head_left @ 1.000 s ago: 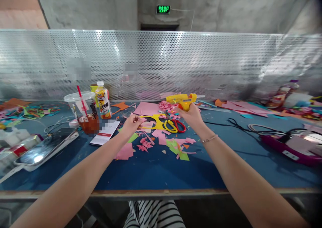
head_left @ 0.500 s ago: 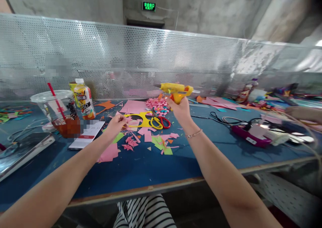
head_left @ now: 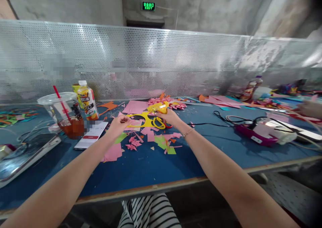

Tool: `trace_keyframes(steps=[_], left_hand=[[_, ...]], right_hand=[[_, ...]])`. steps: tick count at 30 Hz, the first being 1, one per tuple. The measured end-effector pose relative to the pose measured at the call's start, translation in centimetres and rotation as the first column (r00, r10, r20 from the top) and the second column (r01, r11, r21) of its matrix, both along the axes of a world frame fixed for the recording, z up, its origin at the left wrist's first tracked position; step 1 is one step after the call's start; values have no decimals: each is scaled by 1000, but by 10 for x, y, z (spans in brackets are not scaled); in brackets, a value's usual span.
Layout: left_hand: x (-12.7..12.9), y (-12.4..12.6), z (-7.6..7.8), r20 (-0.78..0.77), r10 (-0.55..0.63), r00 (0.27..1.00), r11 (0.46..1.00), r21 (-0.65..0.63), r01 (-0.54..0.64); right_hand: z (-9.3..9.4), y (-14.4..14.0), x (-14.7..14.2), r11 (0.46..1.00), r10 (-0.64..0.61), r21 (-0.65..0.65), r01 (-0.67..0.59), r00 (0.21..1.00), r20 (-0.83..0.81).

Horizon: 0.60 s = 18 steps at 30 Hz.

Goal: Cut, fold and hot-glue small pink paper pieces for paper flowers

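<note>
My right hand (head_left: 171, 118) grips a yellow glue gun (head_left: 158, 108) low over the table, its nozzle pointing left. My left hand (head_left: 118, 124) is closed in a pinch beside a yellow paper sheet with round holes cut in it (head_left: 146, 120); whatever is between the fingertips is too small to make out. Scissors with yellow and red handles (head_left: 159, 123) lie under the right hand, partly hidden by it. Folded pink paper pieces (head_left: 132, 143), pink scraps (head_left: 113, 152) and green scraps (head_left: 171, 150) lie nearer to me. Behind the glue gun are looped pink paper flowers (head_left: 178, 105).
To the left stand a lidded plastic cup with a red straw (head_left: 71, 129) and a drink bottle (head_left: 87, 102), beside a phone (head_left: 92, 136). A purple power strip (head_left: 256, 135) with cables lies right. A perforated metal partition (head_left: 156, 63) runs behind. Another person's hand (head_left: 310, 111) shows far right.
My right hand has lowered the glue gun and brought it left, towards my left hand. The left hand stays pinched in nearly the same place. The view has shifted slightly.
</note>
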<state>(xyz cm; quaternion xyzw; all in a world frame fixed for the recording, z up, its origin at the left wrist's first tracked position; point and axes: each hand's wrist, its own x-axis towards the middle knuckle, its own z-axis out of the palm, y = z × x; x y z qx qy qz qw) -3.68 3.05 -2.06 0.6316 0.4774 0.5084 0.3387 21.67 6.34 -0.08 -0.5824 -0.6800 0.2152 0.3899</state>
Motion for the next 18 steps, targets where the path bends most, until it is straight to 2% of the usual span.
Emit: trace_keyframes(steps=[3, 6, 9, 18], left_hand=[[1, -1, 1, 53, -9, 999, 1000, -9, 9], [4, -2, 3, 95, -28, 995, 999, -26, 31], [6, -4, 5, 150, -36, 988, 996, -74, 48], [7, -5, 6, 212, -60, 975, 988, -127, 88]], right_hand=[[-6, -1, -4, 995, 27, -100, -25, 999, 21], [-9, 0, -4, 990, 73, -113, -79, 996, -55], [-6, -2, -6, 992, 96, -78, -104, 990, -104], [3, -14, -18, 993, 77, 94, -70, 994, -72]])
